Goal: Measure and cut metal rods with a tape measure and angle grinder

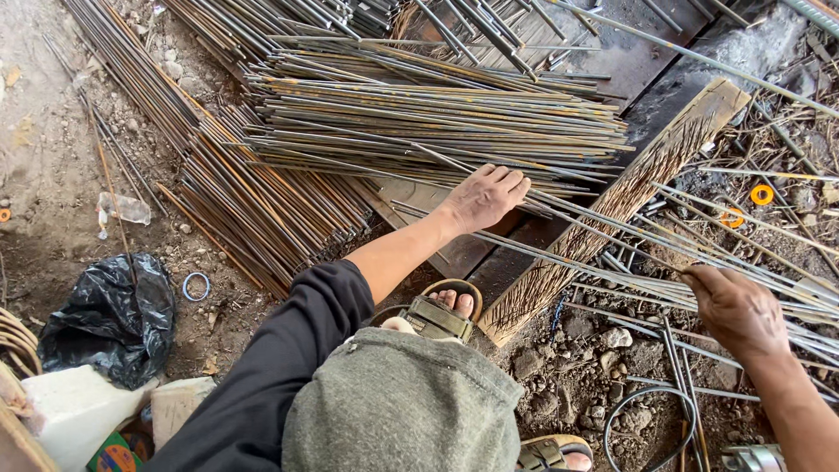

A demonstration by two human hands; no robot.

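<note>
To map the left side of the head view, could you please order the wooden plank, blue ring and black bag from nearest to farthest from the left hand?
From the left hand:
1. Wooden plank, just to its right.
2. Blue ring, lower left on the dirt.
3. Black bag, farther left.

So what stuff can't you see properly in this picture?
Head view:
- Left hand: fingertips curl over the thin steel rods, hiding its grip.
- Right hand: its fingers fold under its back; the grip on the rods is unclear.
- Rod ends: cut off by the right edge.
- Black bag: contents hidden.
</note>
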